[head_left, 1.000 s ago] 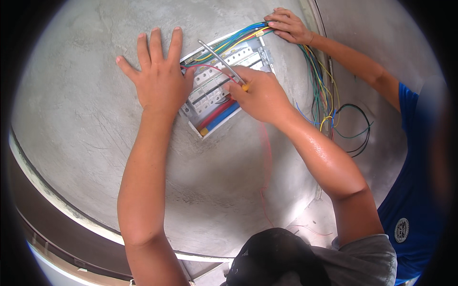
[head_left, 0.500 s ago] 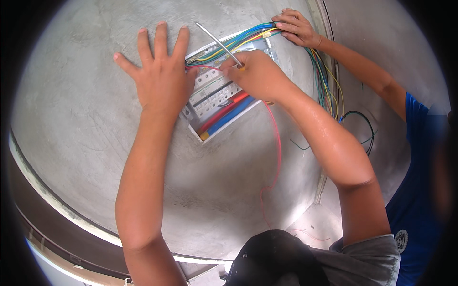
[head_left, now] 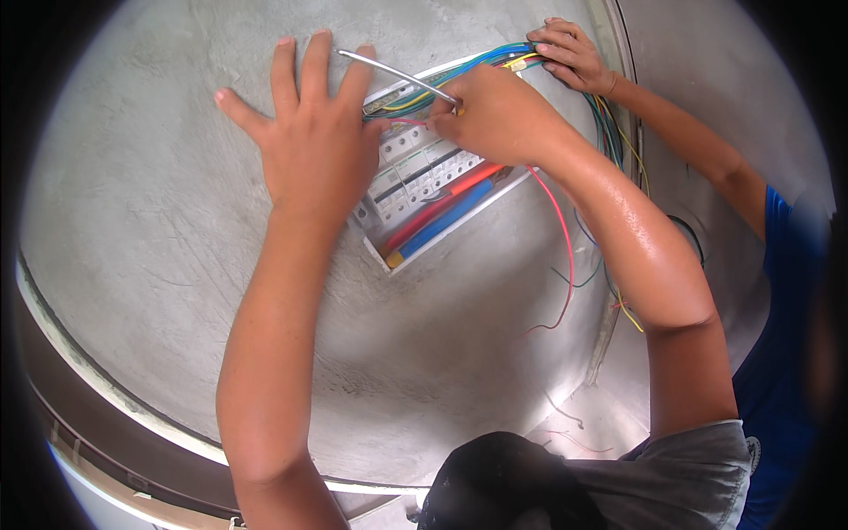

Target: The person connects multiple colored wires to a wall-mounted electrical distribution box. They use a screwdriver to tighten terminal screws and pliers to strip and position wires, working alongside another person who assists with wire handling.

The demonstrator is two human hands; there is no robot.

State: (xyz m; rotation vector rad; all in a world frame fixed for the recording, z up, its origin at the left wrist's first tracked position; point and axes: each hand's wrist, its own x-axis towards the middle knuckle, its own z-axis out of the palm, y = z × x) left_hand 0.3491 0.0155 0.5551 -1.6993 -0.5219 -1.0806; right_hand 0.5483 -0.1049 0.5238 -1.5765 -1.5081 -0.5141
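Swung rightward and drawn up since half a second ago, the loose end of the red wire (head_left: 566, 228) curves below the right hand (head_left: 503, 115), while the screwdriver (head_left: 397, 76) has tipped flatter. At the left, the left hand (head_left: 316, 146) lies against the wall (head_left: 141, 177) with fingers spread wide, clasping nothing between them; its thumb reaches over the edge of the box (head_left: 461, 227), beside the red wire, though whether it presses the wire I cannot tell. A short stretch of that wire crosses the box above the white switches (head_left: 415, 168). It should be light, springy and smooth, best pinched close to the box edge, not by its dangling end. The screwdriver looks stiff and smooth-shafted, so its handle is the surest hold; the right hand is wrapped around it, thumb and forefinger seeming to nip the wire too. Further right, the wire bundle (head_left: 499, 56) runs into a co-worker's hand (head_left: 574, 57).
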